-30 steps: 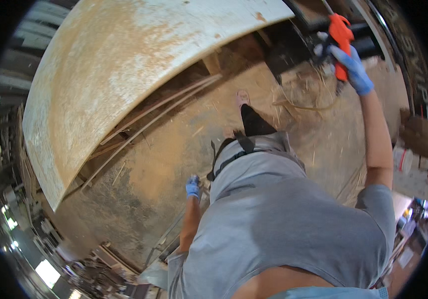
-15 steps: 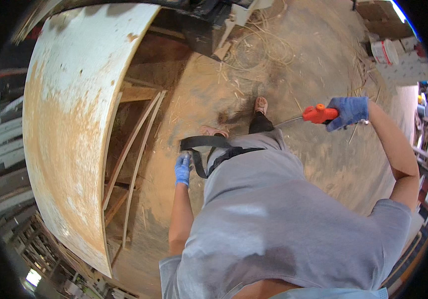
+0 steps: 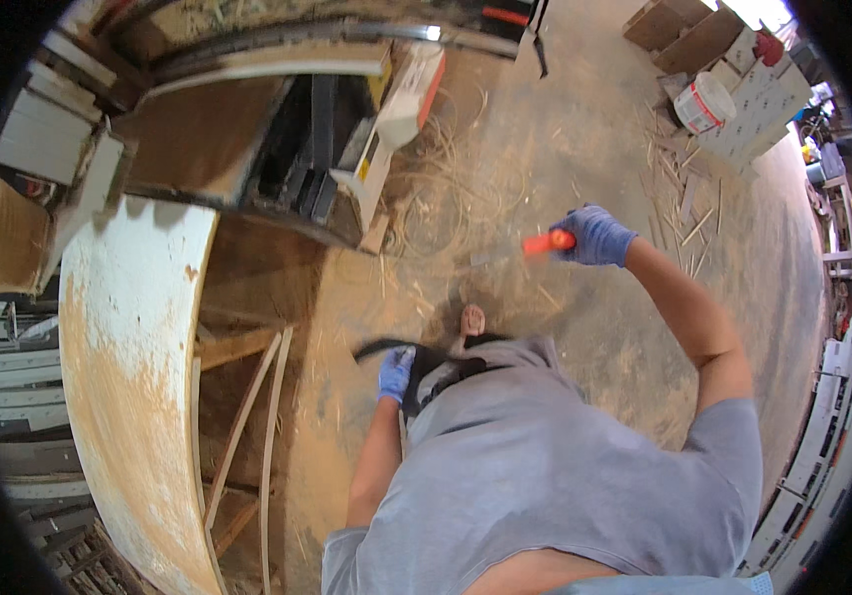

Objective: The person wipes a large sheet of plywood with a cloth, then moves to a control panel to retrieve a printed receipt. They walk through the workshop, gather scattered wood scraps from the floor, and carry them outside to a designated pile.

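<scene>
My right hand [image 3: 589, 238], in a blue glove, is closed around the handle of an orange-handled tool [image 3: 548, 243]. The tool points left, and its thin metal blade is smeared by motion, so its exact kind cannot be told. By my left hip, my left hand [image 3: 397, 373], also gloved in blue, has its fingers closed at a black strap [image 3: 381, 349]. One end of that strap sticks out to the left, blurred. The rest runs along the waist of my grey shirt.
A large curved panel [image 3: 133, 397] with worn white paint stands on my left, on wooden struts [image 3: 242, 426]. Ahead is a bench-like machine [image 3: 317, 149], with coiled strips [image 3: 446, 213] beside it. Wood offcuts [image 3: 683, 193] and a white bucket [image 3: 703, 103] lie ahead right.
The view has shifted forward, showing more of the machine. My right hand has swung inward and left with the tool. My left hand has closed at the strap, whose loop has flattened.
</scene>
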{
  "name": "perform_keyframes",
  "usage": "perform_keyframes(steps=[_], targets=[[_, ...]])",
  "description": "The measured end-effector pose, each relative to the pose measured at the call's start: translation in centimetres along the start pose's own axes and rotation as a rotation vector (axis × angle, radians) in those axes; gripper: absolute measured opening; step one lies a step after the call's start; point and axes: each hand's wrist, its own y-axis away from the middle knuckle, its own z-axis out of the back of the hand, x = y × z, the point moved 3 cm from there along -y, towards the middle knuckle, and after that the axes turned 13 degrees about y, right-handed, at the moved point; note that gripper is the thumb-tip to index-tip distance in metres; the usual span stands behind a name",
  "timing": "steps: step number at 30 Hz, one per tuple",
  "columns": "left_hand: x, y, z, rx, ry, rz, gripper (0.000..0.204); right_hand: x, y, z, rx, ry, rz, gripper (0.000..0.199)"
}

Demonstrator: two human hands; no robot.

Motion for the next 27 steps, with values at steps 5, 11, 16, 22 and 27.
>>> perform_keyframes(steps=[5,11,16,22,27], targets=[[3.5,-4.8,1.9,0.069,-0.599,-0.186,0.024,-4.0,-4.4,7.2,-0.884,-0.923,-0.079,0.018],[-1.8,-7.5,2.9,0.039,-0.401,0.004,0.034,-11.1,-11.6,11.9,-1.390,-1.208,-0.286,0.020],[-4.9,-12.0,2.7,-0.102,-0.197,0.163,0.032,-14.0,-16.7,16.1,-1.338,-1.277,-0.441,0.023],[-27.5,-13.2,-11.5,0.180,0.263,-0.325,0.036,-15.9,-18.8,16.0,-1.260,-1.344,-0.283,0.029],[-43.2,-12.0,-26.8,0.343,0.183,-0.718,0.050,-15.4,-16.2,16.4,-1.005,-1.406,-0.200,0.026]])
